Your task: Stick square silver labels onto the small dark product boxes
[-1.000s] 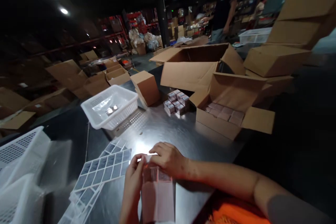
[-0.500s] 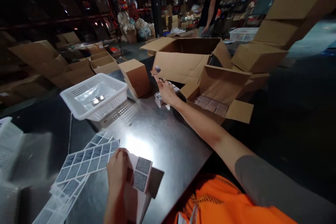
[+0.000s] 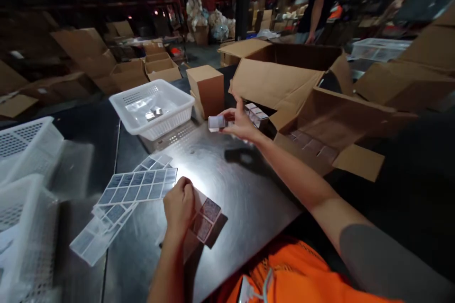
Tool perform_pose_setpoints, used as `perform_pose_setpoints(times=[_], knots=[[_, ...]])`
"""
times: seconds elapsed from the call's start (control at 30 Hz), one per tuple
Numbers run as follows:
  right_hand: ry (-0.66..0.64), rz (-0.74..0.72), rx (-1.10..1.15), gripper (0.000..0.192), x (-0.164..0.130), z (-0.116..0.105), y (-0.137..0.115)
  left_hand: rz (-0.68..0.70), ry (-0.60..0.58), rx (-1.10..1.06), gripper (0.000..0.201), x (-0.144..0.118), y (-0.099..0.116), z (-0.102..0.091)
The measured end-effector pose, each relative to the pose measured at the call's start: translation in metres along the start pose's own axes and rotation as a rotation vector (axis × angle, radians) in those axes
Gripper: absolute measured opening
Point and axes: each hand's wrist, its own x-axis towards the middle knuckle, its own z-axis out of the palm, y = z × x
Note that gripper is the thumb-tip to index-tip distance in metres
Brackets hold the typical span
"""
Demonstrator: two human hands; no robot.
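Observation:
My right hand (image 3: 239,123) is stretched out over the metal table (image 3: 227,184) and grips a small shiny wrapped box (image 3: 216,123) above the tabletop. Just behind it sits a cluster of several similar small boxes (image 3: 256,113). My left hand (image 3: 180,206) rests near the table's front edge and holds a strip of square labels (image 3: 206,218) on its backing. Sheets of grey square labels (image 3: 137,188) lie flat to the left of that hand.
A white plastic basket (image 3: 152,109) stands behind the label sheets, a closed brown carton (image 3: 206,87) beside it. An open carton with rows of small boxes (image 3: 313,144) sits at right. More white baskets (image 3: 24,184) at left. A person (image 3: 318,2) stands far back.
My right hand left the label strip, reached to the cluster of small boxes and now holds one, drawn back toward me. My left hand keeps the strip. The camera has tilted down.

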Motion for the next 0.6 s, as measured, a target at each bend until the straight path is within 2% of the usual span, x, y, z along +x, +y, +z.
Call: perform_pose_setpoints(times=[0.07,0.13,0.3,0.37,0.47,0.53,0.6], knots=[[0.033,-0.023,0.440,0.140,-0.028,0.022,-0.011,0.058,0.046,0.020,0.022,-0.002,0.000,0.002],[0.038,0.055,0.753,0.143,-0.053,0.043,-0.021,0.130,0.091,0.005,0.021,-0.003,-0.001,0.005],[-0.098,0.395,1.171,0.135,-0.088,0.071,-0.036,0.370,0.246,0.016,0.040,-0.006,-0.008,0.015],[-0.149,0.487,1.243,0.127,-0.094,0.074,-0.038,0.478,0.311,0.038,0.048,-0.006,-0.011,0.017],[-0.133,0.552,1.247,0.119,-0.100,0.077,-0.039,0.602,0.404,0.075,0.060,-0.005,-0.013,0.016],[-0.075,0.518,1.153,0.114,-0.104,0.081,-0.038,0.669,0.460,0.107,0.067,-0.005,-0.012,0.016],[0.046,0.378,0.940,0.111,-0.110,0.089,-0.035,0.727,0.494,0.154,0.070,-0.006,-0.011,0.016]])
